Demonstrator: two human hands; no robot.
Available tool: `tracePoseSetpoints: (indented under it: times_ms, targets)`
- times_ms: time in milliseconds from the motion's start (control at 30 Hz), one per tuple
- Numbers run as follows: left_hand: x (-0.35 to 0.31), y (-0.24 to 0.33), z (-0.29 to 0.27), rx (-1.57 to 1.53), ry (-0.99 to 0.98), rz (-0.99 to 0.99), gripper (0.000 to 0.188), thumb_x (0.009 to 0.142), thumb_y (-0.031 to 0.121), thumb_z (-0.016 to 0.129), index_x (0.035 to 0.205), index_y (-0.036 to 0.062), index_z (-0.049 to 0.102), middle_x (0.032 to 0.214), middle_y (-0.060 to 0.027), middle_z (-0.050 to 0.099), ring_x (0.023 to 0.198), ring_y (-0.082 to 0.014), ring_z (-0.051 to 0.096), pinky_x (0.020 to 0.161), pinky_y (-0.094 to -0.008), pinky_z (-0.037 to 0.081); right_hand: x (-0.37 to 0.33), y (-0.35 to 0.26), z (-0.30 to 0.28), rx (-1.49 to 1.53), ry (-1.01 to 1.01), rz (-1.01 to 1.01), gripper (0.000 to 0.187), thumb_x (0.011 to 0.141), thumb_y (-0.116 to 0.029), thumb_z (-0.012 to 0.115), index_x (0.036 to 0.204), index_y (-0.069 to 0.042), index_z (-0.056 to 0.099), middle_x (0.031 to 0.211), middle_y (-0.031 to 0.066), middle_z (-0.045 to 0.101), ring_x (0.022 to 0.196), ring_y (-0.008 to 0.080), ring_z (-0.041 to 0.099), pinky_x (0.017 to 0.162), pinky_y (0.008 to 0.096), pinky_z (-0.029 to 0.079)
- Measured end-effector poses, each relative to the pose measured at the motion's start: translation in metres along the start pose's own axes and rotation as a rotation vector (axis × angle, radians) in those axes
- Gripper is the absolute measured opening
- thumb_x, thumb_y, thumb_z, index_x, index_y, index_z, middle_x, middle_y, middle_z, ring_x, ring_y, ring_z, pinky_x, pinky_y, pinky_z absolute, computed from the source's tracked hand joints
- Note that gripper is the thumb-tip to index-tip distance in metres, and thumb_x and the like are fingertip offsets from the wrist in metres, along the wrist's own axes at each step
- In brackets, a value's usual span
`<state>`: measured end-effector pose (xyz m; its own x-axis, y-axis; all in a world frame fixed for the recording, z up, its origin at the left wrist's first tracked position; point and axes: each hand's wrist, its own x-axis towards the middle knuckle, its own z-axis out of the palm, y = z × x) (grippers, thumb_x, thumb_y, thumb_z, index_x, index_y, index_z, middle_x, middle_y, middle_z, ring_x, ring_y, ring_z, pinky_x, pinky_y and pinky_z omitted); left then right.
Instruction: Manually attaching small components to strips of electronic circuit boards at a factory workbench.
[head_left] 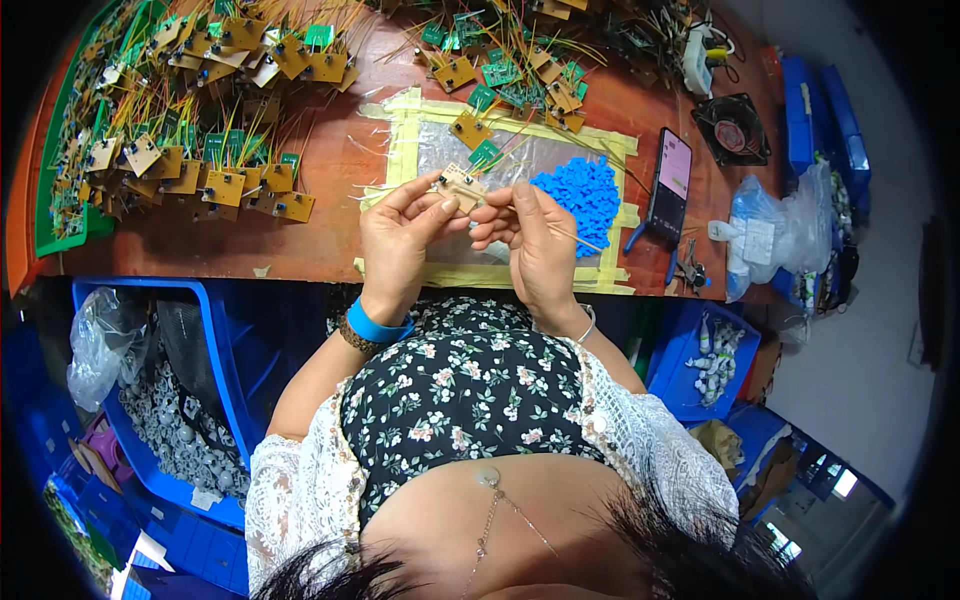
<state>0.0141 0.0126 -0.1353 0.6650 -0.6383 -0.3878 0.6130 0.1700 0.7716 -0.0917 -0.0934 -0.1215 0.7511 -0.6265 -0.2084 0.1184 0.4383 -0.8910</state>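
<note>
My left hand (398, 235) pinches a small tan circuit board (460, 186) by its edge, over the front of the table. Dark round parts sit on the board's upper face, and thin coloured wires run up from it towards a small green board (486, 153). Close against the board's right side is my right hand (540, 240), its thumb and fingertips closed. A thin tan stick (590, 243) slants out behind that hand; its other end is hidden by the fingers. Just right of the hands lies a heap of tiny blue plastic pieces (588, 192).
Wired tan and green boards (235, 185) are piled at the left and along the back. Yellow tape (405, 130) frames a clear sheet. To the right stand a propped phone (668, 190), a black fan (731, 130) and plastic bags (780, 225). Blue bins (215, 350) flank my lap.
</note>
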Motion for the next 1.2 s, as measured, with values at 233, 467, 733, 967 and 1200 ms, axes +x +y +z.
tracePoseSetpoints:
  times_ms: [233,467,733,967,1200]
  targets:
    - [0.002,0.001,-0.005,-0.036,-0.003,-0.039,0.040,0.088,-0.002,0.063,0.126,-0.0095,0.051,0.094,-0.0096,0.066,0.083,-0.0162,0.068,0.075,-0.0247,0.059,0.004,-0.022,-0.010,-0.307,0.100,-0.463,0.036,0.103,-0.030,0.045,0.104,0.003,0.061,0.088,0.0150,0.069,0.074,0.0212,0.067,0.067,0.0317,0.055]
    - [0.006,0.005,-0.008,-0.019,0.078,0.094,0.039,0.088,-0.003,0.062,0.125,-0.0110,0.051,0.091,-0.0099,0.066,0.078,-0.0166,0.068,0.073,-0.0245,0.057,0.018,-0.005,-0.048,-1.284,0.063,-0.700,0.017,0.079,-0.005,0.073,0.095,-0.003,0.067,0.082,0.0097,0.068,0.074,0.0215,0.064,0.068,0.0319,0.048]
    - [0.004,0.003,-0.007,0.016,0.056,0.100,0.038,0.088,-0.004,0.062,0.125,-0.0101,0.052,0.092,-0.0096,0.065,0.079,-0.0162,0.068,0.073,-0.0244,0.057,0.025,0.008,-0.045,-1.428,0.053,-0.771,0.018,0.072,-0.004,0.075,0.088,-0.007,0.069,0.076,0.0065,0.065,0.072,0.0230,0.060,0.067,0.0337,0.041]
    - [0.005,0.002,-0.008,0.025,0.039,0.131,0.038,0.089,-0.004,0.062,0.125,-0.0095,0.053,0.092,-0.0097,0.065,0.079,-0.0161,0.068,0.074,-0.0245,0.057,0.030,0.007,-0.054,-1.472,0.105,-0.844,0.016,0.074,-0.003,0.073,0.089,-0.006,0.070,0.073,0.0071,0.064,0.072,0.0229,0.060,0.067,0.0334,0.041]
    - [0.006,0.001,-0.004,0.038,0.028,0.139,0.037,0.089,-0.005,0.061,0.125,-0.0092,0.053,0.091,-0.0092,0.065,0.079,-0.0152,0.067,0.073,-0.0244,0.058,0.027,0.009,-0.049,-1.471,0.115,-0.829,0.016,0.072,-0.003,0.074,0.087,-0.006,0.069,0.073,0.0071,0.065,0.073,0.0225,0.062,0.069,0.0341,0.041]
